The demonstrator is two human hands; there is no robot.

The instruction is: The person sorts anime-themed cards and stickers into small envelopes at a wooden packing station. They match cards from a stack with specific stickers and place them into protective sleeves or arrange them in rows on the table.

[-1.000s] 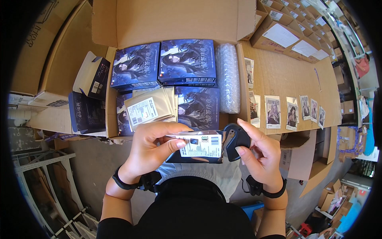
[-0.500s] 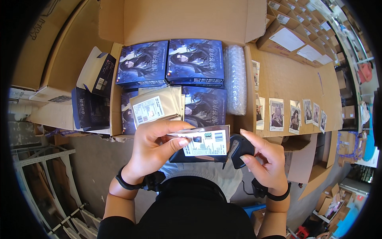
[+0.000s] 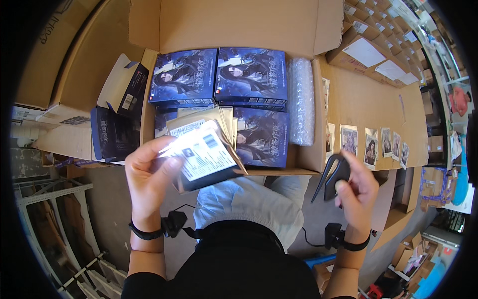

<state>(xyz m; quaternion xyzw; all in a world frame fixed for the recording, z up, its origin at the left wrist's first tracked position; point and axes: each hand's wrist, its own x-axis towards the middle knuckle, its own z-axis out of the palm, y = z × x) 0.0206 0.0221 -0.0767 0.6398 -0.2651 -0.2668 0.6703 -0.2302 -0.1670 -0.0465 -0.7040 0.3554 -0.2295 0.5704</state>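
My left hand (image 3: 145, 174) pinches a flat foil packet (image 3: 209, 155) by its left end. The packet is tilted, and its white printed label faces up. In my right hand (image 3: 359, 192) is a black letter opener (image 3: 336, 180) with a long, thin prong, held apart from the packet. Just beyond the held packet, a pile of gold foil packets (image 3: 230, 122) lies on blue illustrated boxes (image 3: 251, 74). These boxes sit inside an open cardboard carton (image 3: 304, 162), beside a bubble-wrap roll (image 3: 301, 99).
An opened dark blue box (image 3: 117, 133) stands left of the carton. Several picture cards (image 3: 371, 148) lie on the cardboard surface (image 3: 378, 107) at right. Behind them is a compartmented cardboard organizer (image 3: 356, 50). Large cartons (image 3: 94, 60) line the far left, above a metal rack (image 3: 55, 194).
My hands have moved apart. The left one moved left with the packet and tilted it; the right one moved right with the letter opener, whose prong now shows away from the packet.
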